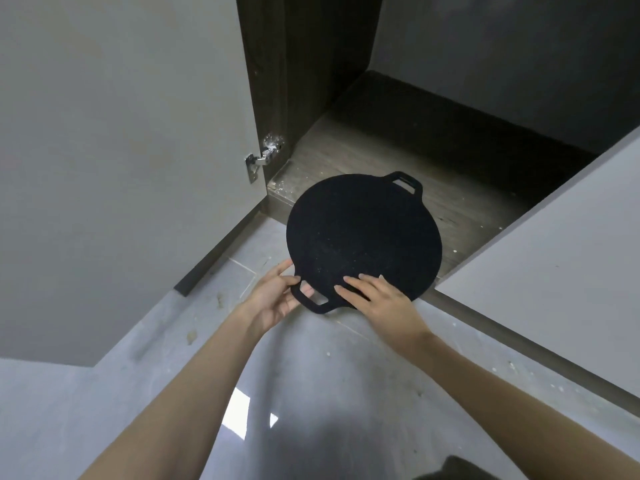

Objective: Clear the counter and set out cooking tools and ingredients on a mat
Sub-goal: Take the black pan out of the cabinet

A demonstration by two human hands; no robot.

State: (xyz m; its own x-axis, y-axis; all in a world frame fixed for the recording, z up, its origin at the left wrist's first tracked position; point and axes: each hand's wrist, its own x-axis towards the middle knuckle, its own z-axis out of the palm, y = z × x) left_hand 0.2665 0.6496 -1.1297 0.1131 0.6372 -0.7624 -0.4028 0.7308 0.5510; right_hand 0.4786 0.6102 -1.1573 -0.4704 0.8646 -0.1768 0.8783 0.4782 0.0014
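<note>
A black, round, flat griddle pan (pixel 363 233) with two loop handles lies half on the dark wooden floor of an open low cabinet (pixel 398 143), its near part jutting out over the front edge. The left hand (pixel 273 299) pinches the pan at its near loop handle (pixel 311 301), thumb on top and fingers showing through the loop from beneath. The right hand (pixel 381 299) rests on the near rim just beside it, fingers straight and spread. Grey cabinet doors (pixel 121 150) stand open on both sides, a metal hinge (pixel 263 157) on the left one. Below is a glossy grey tiled floor (pixel 311 375) with specks of debris.
</note>
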